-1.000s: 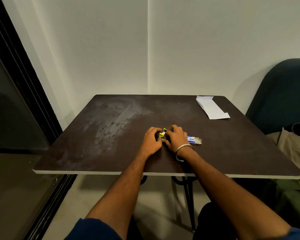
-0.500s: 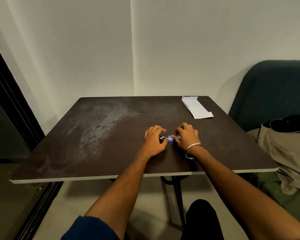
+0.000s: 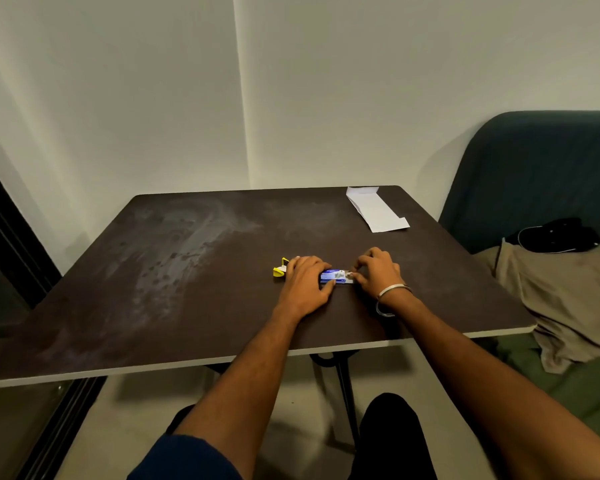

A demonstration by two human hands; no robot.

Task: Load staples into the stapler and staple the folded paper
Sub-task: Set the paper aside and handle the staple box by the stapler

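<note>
A small blue and white staple box (image 3: 336, 276) lies on the dark table (image 3: 194, 292) between my two hands. My left hand (image 3: 305, 284) rests over its left end, thumb against the box. My right hand (image 3: 376, 271) pinches the box's right end with its fingertips. A yellow stapler (image 3: 280, 269) sticks out from under my left hand's knuckles on the left, mostly hidden. The folded white paper (image 3: 376, 209) lies at the table's far right corner, away from both hands.
A dark green sofa (image 3: 534, 174) stands right of the table, with beige cloth (image 3: 561, 292) and a dark item (image 3: 558, 235) on it. A wall runs behind the table. A dark window frame (image 3: 11, 237) is on the left.
The camera view has swung to the right. My left hand now covers the left end of the staple box, with the yellow stapler showing at its left. My right hand grips the box's right end.
</note>
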